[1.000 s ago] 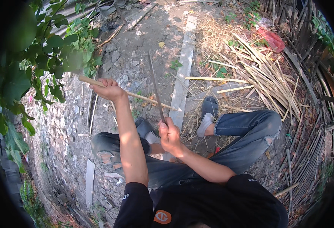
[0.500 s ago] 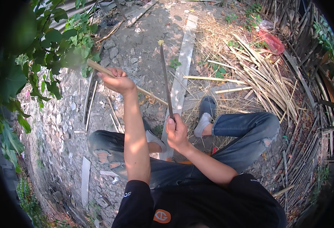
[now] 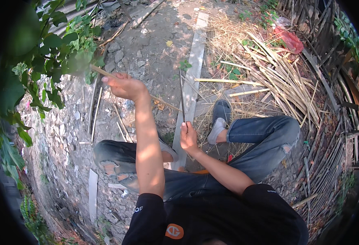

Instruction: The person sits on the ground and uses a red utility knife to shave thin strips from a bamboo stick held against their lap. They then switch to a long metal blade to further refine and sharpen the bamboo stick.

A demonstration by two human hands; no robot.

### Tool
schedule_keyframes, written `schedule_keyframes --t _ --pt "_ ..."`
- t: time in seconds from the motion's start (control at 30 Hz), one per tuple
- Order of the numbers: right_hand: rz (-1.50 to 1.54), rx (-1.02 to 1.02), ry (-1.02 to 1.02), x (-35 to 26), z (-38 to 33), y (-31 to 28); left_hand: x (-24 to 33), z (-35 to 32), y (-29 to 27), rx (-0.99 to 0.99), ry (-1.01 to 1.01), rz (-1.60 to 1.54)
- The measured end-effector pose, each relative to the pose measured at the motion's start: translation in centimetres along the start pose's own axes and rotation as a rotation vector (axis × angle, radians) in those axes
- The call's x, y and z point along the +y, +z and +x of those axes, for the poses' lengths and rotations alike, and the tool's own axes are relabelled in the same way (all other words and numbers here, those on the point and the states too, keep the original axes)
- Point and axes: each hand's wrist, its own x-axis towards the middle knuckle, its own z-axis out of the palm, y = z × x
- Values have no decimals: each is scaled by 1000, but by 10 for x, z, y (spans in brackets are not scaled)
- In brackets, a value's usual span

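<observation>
My left hand is closed round a thin bamboo strip, which slants from the leaves at the upper left down to the middle. In my right hand is the handle of a long, dark-bladed knife, its tip pointing away from me. The far end of the strip meets the blade or passes just beside it, a little above my right fist; I cannot tell which. The handle is mostly hidden by my fingers.
A long grey board lies on the ground between my feet. To the right is a heap of split bamboo strips, with a red plastic bag behind it. Leafy branches hang close by my left hand. Stony ground spreads leftward.
The knife has turned in my right hand: its blade now looks narrower and shorter, with the tip nearer to me. My left hand keeps the strip and has rolled slightly.
</observation>
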Motion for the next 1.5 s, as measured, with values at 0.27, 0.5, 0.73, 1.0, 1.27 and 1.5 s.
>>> schedule_keyframes --t 0.27,0.5,0.73,1.0,1.27,1.5 --pt "-168 -291 422 94 -14 9 7 -30 26 50 98 156" --pt "-38 -159 139 25 -29 12 -16 -24 22 -4 213 255" --pt "-145 -428 601 97 -10 -1 -13 -13 19 85 221 227" --pt "-118 -239 319 123 -33 23 -13 -12 20 11 146 167" --pt "334 -264 741 30 26 -30 -12 39 -30 -979 -485 -528" --pt "652 -229 156 -152 61 -96 -11 58 -39 -989 -566 -417"
